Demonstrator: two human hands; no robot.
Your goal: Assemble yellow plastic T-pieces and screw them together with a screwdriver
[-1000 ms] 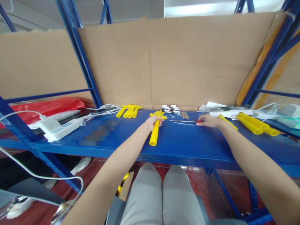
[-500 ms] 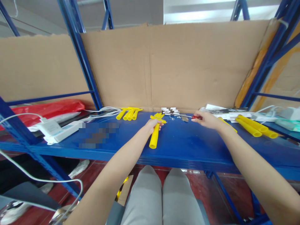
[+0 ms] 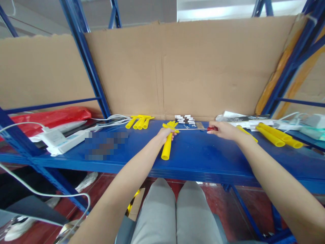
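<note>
My left hand (image 3: pixel 165 133) is closed around a yellow T-shaped tube (image 3: pixel 166 149), its wide open end pointing toward me. Red-handled, the screwdriver (image 3: pixel 211 128) is gripped in my right hand (image 3: pixel 223 130). Its long thin shaft runs level to the left, and the tip is at the crosspiece of the yellow tube; whether it sits inside the end I cannot tell. Just behind my left hand are more yellow pieces (image 3: pixel 173 123). Tiny shiny bits, perhaps screws (image 3: pixel 186 126), are scattered on the blue shelf (image 3: pixel 193 154) near a stack of small white-and-dark parts (image 3: pixel 185 119).
Several yellow T-shaped tubes (image 3: pixel 139 122) lie at the back left. Yellow tubes (image 3: pixel 273 135) and white packets (image 3: pixel 243 119) are on the right. A white power strip (image 3: pixel 64 142) and cables lie left. Cardboard (image 3: pixel 203 67) walls the back. Another person's shoe (image 3: pixel 86 181) shows below left.
The screwdriver has swung from pointing up and left to level, its tip now meeting the yellow tube's crosspiece. My left hand keeps its hold in nearly the same place.
</note>
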